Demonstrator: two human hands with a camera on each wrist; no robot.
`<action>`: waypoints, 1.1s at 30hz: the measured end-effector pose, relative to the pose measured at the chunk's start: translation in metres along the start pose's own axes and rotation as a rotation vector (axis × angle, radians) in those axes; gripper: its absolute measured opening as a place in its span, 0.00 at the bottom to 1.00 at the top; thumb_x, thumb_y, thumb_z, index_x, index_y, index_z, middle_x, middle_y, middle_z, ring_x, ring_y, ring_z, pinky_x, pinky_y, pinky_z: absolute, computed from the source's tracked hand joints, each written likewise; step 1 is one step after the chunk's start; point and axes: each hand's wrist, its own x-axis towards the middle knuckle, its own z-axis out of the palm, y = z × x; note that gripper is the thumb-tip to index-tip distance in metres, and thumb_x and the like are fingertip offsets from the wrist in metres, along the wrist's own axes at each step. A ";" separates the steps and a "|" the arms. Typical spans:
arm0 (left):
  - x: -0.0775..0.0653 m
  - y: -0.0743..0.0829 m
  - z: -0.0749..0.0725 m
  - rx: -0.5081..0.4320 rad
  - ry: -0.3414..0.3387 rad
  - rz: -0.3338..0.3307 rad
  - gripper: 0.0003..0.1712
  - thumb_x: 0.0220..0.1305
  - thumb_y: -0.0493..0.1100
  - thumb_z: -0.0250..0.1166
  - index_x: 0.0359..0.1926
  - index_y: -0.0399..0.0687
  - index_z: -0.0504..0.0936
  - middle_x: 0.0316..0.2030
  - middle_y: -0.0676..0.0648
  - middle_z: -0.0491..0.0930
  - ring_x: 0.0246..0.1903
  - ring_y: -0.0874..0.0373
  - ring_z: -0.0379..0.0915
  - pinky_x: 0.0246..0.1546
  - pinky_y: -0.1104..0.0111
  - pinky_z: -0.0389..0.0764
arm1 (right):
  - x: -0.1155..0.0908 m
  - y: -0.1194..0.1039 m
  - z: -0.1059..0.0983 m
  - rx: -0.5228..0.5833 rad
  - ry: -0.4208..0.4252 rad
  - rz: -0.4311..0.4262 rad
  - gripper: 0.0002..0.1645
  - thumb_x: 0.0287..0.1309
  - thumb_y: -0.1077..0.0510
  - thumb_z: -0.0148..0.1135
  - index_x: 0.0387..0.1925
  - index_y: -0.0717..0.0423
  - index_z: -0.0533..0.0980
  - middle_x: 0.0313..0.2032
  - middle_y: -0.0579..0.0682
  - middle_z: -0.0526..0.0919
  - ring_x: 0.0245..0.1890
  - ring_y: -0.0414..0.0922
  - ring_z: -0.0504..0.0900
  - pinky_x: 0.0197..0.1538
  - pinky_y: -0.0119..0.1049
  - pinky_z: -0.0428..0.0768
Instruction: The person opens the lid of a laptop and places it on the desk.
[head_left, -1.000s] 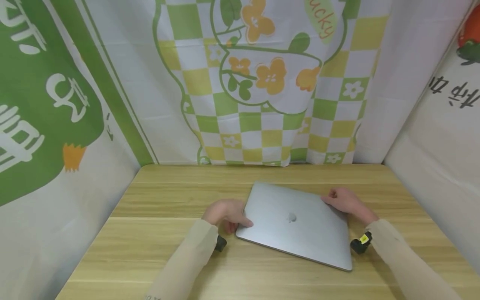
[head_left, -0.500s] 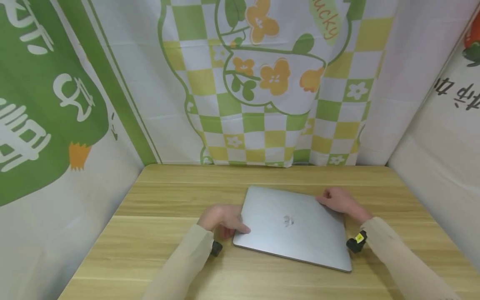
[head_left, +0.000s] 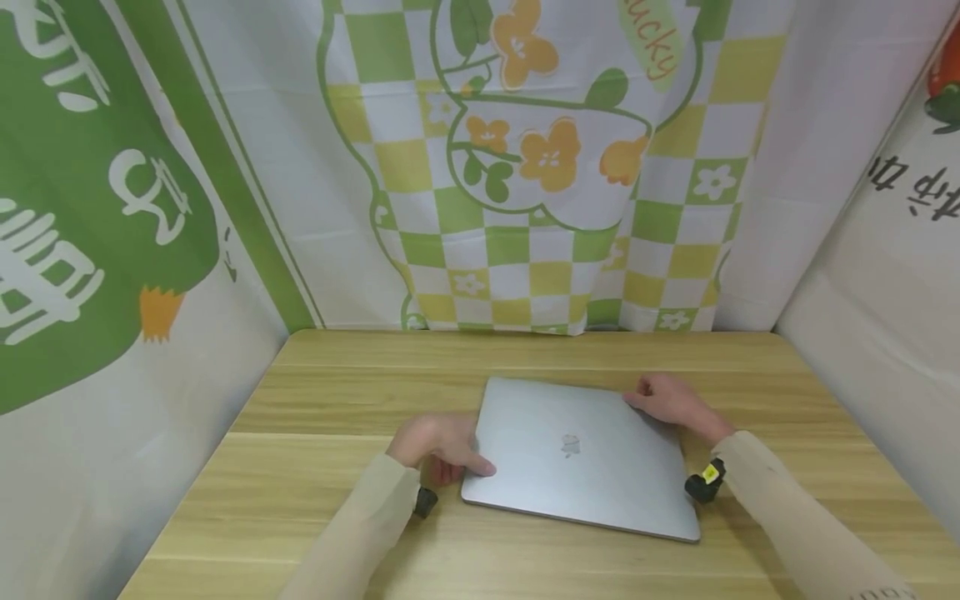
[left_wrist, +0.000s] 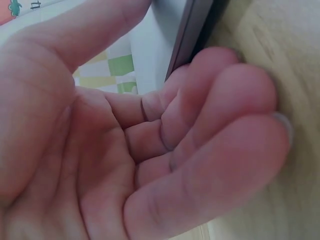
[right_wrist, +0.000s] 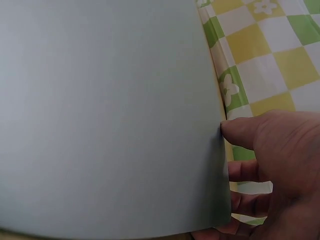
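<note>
A closed silver laptop with an apple logo lies slightly turned on the wooden table. My left hand grips its left side: the thumb lies on the lid near the front corner and the other fingers curl in at the lower edge. In the left wrist view, those fingers bend between the laptop edge and the tabletop. At the far right corner my right hand holds the laptop. The right wrist view has the thumb on the laptop's rim and the other fingers partly hidden under it.
The wooden table ends against a hanging cloth with green and yellow checks. Printed cloth walls stand at the left and right. Each wrist wears a small black camera, such as the right wrist camera.
The laptop has slid a little left and toward me, turning so its front edge lies straighter. Both hands have moved along with it, keeping their hold.
</note>
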 end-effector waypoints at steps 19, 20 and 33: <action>-0.023 -0.011 0.008 0.102 -0.012 -0.038 0.29 0.60 0.63 0.66 0.17 0.45 0.77 0.15 0.49 0.77 0.17 0.58 0.74 0.18 0.67 0.77 | 0.008 -0.020 0.006 -0.015 -0.020 -0.049 0.17 0.65 0.46 0.59 0.31 0.55 0.77 0.24 0.47 0.77 0.23 0.42 0.72 0.25 0.33 0.69; -0.025 -0.011 0.009 0.102 -0.011 -0.034 0.29 0.60 0.63 0.66 0.17 0.45 0.77 0.15 0.49 0.77 0.16 0.58 0.74 0.18 0.67 0.77 | 0.009 -0.021 0.006 -0.020 -0.022 -0.049 0.17 0.65 0.46 0.59 0.31 0.55 0.77 0.24 0.47 0.77 0.23 0.42 0.72 0.25 0.33 0.70; -0.032 -0.018 0.012 0.139 0.003 -0.022 0.29 0.60 0.65 0.65 0.16 0.47 0.79 0.14 0.50 0.77 0.16 0.59 0.75 0.18 0.67 0.79 | 0.010 -0.026 0.015 0.010 0.000 -0.072 0.16 0.65 0.47 0.60 0.29 0.54 0.76 0.23 0.48 0.77 0.23 0.42 0.72 0.24 0.33 0.70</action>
